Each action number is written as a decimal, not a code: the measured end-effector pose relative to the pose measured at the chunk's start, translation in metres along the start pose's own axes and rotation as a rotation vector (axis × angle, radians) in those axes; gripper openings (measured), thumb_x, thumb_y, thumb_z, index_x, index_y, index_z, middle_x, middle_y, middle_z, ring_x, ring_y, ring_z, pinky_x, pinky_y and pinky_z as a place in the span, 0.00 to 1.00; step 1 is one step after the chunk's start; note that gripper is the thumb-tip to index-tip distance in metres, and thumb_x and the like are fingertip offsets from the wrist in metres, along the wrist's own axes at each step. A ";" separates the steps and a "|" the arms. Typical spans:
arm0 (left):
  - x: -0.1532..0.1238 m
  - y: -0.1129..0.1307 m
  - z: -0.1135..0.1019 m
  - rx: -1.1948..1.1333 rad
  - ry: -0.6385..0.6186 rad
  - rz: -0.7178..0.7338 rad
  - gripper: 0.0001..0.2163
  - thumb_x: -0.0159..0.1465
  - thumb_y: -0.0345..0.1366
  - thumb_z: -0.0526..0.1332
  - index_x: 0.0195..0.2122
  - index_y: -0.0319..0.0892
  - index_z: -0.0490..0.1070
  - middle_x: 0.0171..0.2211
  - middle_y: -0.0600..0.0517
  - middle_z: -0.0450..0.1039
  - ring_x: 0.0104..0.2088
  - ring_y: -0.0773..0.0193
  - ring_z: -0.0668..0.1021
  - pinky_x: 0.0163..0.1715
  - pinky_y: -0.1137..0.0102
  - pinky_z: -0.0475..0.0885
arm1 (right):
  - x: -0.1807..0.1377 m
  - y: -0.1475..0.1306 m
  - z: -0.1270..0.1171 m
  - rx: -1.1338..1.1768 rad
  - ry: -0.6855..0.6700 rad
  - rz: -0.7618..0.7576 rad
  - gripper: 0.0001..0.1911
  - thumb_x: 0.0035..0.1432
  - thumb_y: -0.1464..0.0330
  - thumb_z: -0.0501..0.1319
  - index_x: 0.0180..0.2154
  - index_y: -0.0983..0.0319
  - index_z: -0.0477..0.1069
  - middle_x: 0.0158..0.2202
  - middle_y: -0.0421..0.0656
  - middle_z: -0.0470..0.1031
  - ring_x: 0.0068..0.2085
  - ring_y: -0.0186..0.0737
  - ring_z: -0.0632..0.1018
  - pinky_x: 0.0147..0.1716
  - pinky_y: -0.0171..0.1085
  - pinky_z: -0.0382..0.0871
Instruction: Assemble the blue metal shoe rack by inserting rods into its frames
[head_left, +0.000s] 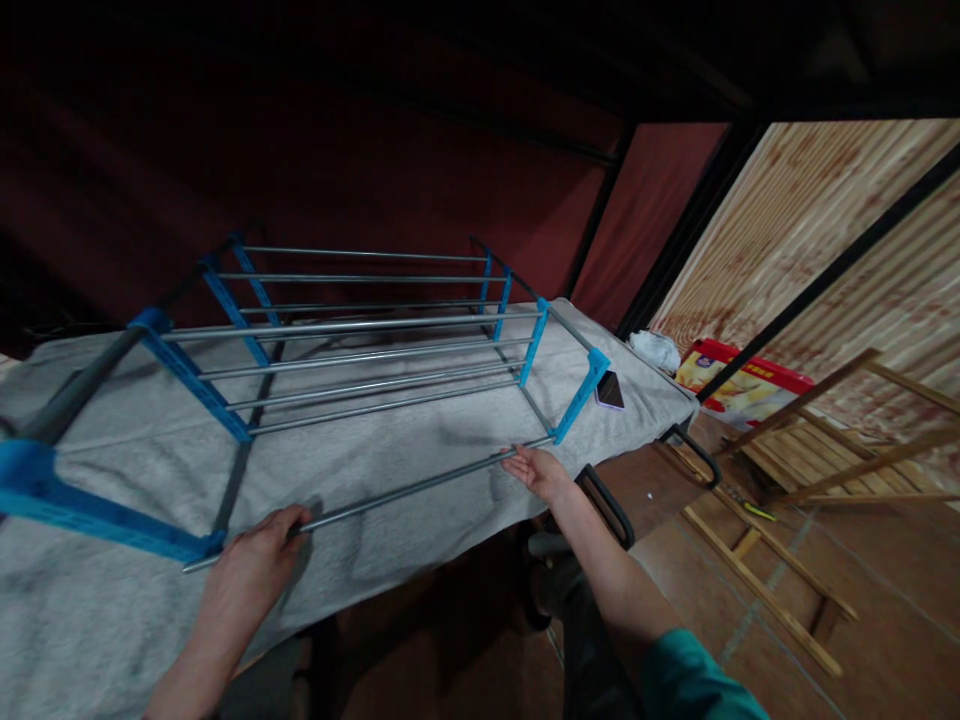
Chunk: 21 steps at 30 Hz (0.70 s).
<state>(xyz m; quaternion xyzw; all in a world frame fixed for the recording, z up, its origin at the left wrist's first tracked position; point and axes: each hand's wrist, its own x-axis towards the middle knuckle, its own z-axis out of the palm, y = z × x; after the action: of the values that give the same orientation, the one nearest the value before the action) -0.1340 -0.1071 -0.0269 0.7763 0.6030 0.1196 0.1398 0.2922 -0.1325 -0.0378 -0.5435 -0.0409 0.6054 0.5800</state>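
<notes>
A rack of grey metal rods and blue plastic side brackets [191, 375] lies on a bed covered with a grey towel [390, 450]. One loose metal rod [405, 490] runs along the near edge. My left hand [251, 560] is closed around the rod's left end, beside a blue bracket [97, 515]. My right hand [536, 470] touches the rod's right end with fingers mostly stretched, just short of the blue corner piece [581, 395].
A dark phone [609, 390] lies on the towel near the right corner. To the right, a wooden frame [817, 440] rests on the tiled floor, with a red box [742, 385] and a white cloth [654, 348] behind it. Black bed-frame posts stand at the back.
</notes>
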 end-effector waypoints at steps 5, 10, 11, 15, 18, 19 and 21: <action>0.001 -0.002 -0.001 -0.074 -0.025 -0.015 0.14 0.60 0.40 0.49 0.42 0.42 0.68 0.44 0.44 0.75 0.41 0.52 0.78 0.44 0.61 0.69 | -0.001 0.001 -0.001 0.001 0.001 -0.012 0.05 0.61 0.77 0.57 0.32 0.66 0.69 0.27 0.47 0.78 0.26 0.35 0.79 0.31 0.33 0.78; 0.003 -0.004 0.002 -0.061 -0.040 -0.008 0.14 0.60 0.40 0.50 0.43 0.42 0.68 0.44 0.44 0.76 0.41 0.51 0.78 0.44 0.62 0.69 | -0.003 0.001 -0.001 0.010 0.019 -0.029 0.06 0.62 0.76 0.56 0.32 0.66 0.69 0.26 0.47 0.78 0.26 0.35 0.80 0.32 0.33 0.78; 0.003 -0.003 0.003 -0.040 -0.033 0.001 0.14 0.60 0.39 0.49 0.43 0.42 0.68 0.44 0.44 0.76 0.42 0.51 0.78 0.44 0.61 0.69 | -0.003 0.001 -0.001 0.011 0.024 -0.032 0.06 0.62 0.76 0.56 0.32 0.65 0.69 0.26 0.46 0.78 0.26 0.35 0.80 0.32 0.34 0.79; -0.004 0.012 -0.001 0.051 0.026 0.082 0.13 0.63 0.35 0.47 0.43 0.41 0.68 0.43 0.44 0.75 0.44 0.52 0.77 0.46 0.63 0.68 | -0.007 0.002 0.000 -0.005 0.019 -0.029 0.09 0.63 0.76 0.55 0.30 0.64 0.67 0.22 0.43 0.75 0.26 0.34 0.80 0.34 0.33 0.78; -0.015 0.033 -0.007 0.126 0.051 0.060 0.13 0.63 0.29 0.47 0.43 0.40 0.68 0.43 0.44 0.75 0.45 0.54 0.76 0.47 0.63 0.67 | -0.010 0.007 0.001 -0.027 -0.016 -0.002 0.08 0.62 0.77 0.55 0.31 0.64 0.68 0.24 0.45 0.77 0.28 0.36 0.81 0.34 0.34 0.79; -0.018 0.040 -0.008 0.151 0.062 0.045 0.14 0.62 0.27 0.47 0.44 0.40 0.68 0.42 0.44 0.74 0.45 0.55 0.76 0.46 0.64 0.66 | -0.010 0.009 0.002 -0.037 -0.040 0.020 0.07 0.61 0.77 0.56 0.31 0.64 0.69 0.26 0.46 0.77 0.29 0.36 0.81 0.34 0.34 0.79; -0.021 0.049 -0.009 0.197 0.101 0.040 0.14 0.62 0.24 0.47 0.42 0.40 0.69 0.39 0.44 0.74 0.42 0.55 0.75 0.44 0.63 0.66 | -0.009 0.016 0.005 -0.046 -0.087 0.058 0.07 0.60 0.79 0.57 0.32 0.65 0.70 0.28 0.47 0.78 0.32 0.38 0.82 0.36 0.34 0.79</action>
<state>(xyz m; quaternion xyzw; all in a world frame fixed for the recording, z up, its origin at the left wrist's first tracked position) -0.0982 -0.1385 -0.0010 0.7910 0.6026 0.1015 0.0296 0.2759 -0.1410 -0.0408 -0.5309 -0.0641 0.6438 0.5473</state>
